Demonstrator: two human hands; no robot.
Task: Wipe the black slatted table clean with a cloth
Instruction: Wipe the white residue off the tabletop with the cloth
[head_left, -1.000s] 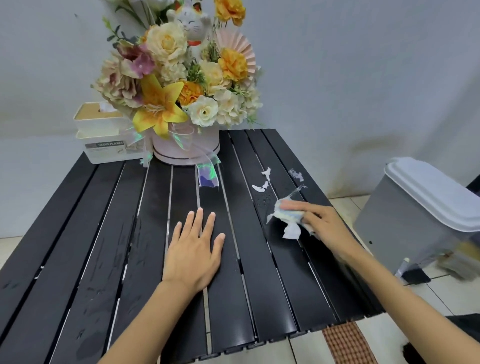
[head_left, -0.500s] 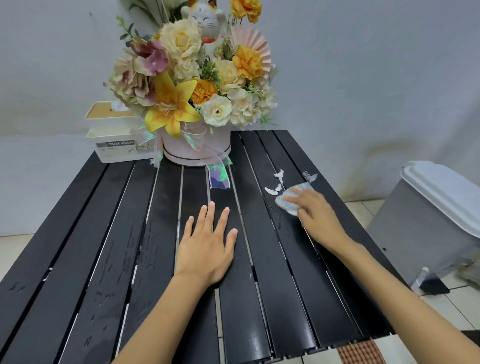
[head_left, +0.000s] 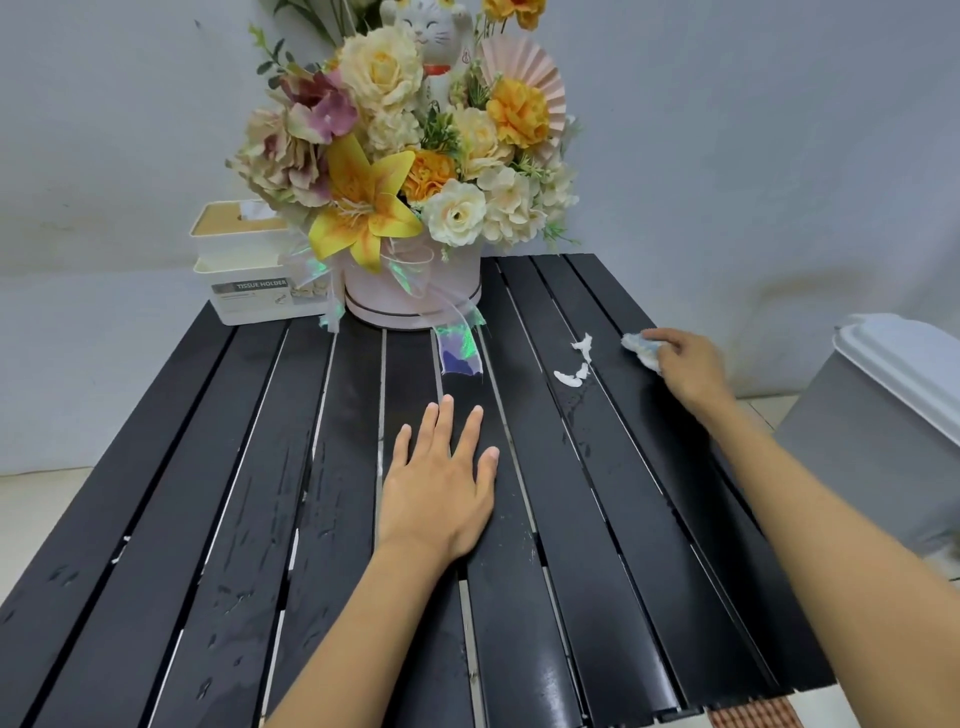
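The black slatted table (head_left: 260, 519) fills the view, with wet streaks on several slats. My right hand (head_left: 685, 366) presses a crumpled pale blue-white cloth (head_left: 640, 348) onto the slat at the far right edge. Just left of the cloth lie white scraps (head_left: 576, 364) on the table. My left hand (head_left: 441, 478) rests flat, palm down and fingers spread, on the middle slats, holding nothing.
A pink round box of artificial flowers (head_left: 410, 291) with a white cat figurine (head_left: 431, 47) stands at the back centre. A white tissue holder (head_left: 249, 270) sits to its left. A grey bin with a white lid (head_left: 893, 405) stands right of the table.
My right hand has slid the cloth away from me and to the right, past the white scraps toward the far right edge. The left hand stays flat in place.
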